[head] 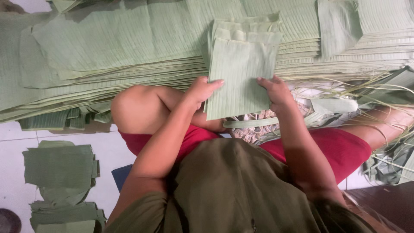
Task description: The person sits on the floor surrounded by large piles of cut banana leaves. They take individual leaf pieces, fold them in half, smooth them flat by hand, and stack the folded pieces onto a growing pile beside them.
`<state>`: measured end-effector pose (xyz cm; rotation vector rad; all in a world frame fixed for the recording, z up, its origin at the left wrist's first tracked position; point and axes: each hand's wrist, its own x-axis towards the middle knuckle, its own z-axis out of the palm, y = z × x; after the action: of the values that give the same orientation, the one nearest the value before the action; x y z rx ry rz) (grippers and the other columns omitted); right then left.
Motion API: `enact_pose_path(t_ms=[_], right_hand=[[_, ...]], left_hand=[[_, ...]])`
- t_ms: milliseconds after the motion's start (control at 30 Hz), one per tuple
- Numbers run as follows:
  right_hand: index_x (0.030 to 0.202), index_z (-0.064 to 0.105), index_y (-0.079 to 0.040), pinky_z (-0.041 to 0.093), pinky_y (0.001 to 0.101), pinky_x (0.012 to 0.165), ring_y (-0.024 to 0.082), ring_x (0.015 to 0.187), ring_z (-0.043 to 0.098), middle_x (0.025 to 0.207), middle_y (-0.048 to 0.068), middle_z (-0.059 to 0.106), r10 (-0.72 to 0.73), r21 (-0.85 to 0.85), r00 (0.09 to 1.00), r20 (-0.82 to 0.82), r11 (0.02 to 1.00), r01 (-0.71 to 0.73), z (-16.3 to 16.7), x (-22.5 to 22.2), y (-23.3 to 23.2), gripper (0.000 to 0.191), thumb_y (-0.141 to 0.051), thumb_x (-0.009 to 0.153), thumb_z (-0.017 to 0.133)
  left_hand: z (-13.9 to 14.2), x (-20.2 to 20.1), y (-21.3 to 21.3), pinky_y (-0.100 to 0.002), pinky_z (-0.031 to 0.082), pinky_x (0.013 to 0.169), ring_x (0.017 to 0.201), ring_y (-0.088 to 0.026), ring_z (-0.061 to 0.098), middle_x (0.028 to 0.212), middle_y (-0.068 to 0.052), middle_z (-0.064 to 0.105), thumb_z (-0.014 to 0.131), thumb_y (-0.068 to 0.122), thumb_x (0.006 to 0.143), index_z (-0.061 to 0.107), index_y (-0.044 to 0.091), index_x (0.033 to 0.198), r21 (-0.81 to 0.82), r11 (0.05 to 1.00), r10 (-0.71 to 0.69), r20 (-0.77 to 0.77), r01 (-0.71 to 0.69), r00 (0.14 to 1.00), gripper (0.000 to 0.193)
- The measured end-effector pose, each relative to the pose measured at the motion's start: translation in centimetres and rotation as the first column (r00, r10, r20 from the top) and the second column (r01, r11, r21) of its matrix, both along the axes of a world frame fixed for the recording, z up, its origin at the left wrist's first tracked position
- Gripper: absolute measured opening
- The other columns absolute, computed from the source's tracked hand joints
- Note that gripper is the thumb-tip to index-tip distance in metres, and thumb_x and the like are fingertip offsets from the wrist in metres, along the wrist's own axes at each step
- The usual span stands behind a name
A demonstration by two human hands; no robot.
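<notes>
Nearest, a small pile of cut leaf pieces [60,166] lies on the white tiled floor [13,181], well off to the left of the fingers. The left hand [202,89] and right hand [276,91] each pinch one side edge of a stack of rectangular green leaf sheets [239,75], fingers closed on it above the lap. Just beyond the fingertips spreads a broad heap of long banana leaves [108,47]; loose leaf ribs [371,90] trail right of the right fingers.
</notes>
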<state>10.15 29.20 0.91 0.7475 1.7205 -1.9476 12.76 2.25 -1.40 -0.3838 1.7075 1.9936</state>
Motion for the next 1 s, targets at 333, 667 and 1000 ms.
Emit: enact_pose_path(t_ms=[333,667,1000], right_hand=[[0.145,0.045,-0.001,0.045,0.0448,0.120,0.029,0.134,0.054,0.142,0.016,0.057,0.088,-0.099,0.736,-0.671,0.974,-0.206,2.4,-1.8,2.5,0.046,-0.004,0.106,0.067],[0.142,0.053,0.009,0.051,0.0413,0.108,0.029,0.119,0.058,0.133,0.021,0.060,0.223,0.271,0.744,-0.630,0.961,-0.059,-3.2,-3.0,2.2,0.041,-0.009,0.109,0.070],[0.146,0.045,-0.003,0.055,0.0399,0.097,0.026,0.114,0.063,0.130,0.015,0.063,0.055,-0.025,0.989,-0.138,0.998,-0.059,-3.1,-2.3,0.3,0.051,-0.003,0.097,0.056]], left_hand=[[5.2,-3.2,0.8,-0.037,0.055,0.088,0.098,-0.025,0.068,0.105,-0.016,0.071,0.069,0.008,0.094,0.058,0.001,0.123,-0.080,0.978,0.047,-0.817,-0.194,0.575,0.032],[0.6,-4.7,1.9,-0.040,0.055,0.091,0.113,-0.041,0.067,0.113,-0.027,0.072,0.060,0.017,0.098,0.055,0.001,0.140,-0.373,0.916,-0.063,-0.500,-0.150,0.864,0.045],[-8.3,-6.5,3.7,-0.051,0.048,0.098,0.116,-0.051,0.060,0.125,-0.038,0.060,0.060,0.020,0.093,0.047,-0.009,0.140,-0.605,0.759,-0.061,-0.436,-0.242,0.898,0.057]])
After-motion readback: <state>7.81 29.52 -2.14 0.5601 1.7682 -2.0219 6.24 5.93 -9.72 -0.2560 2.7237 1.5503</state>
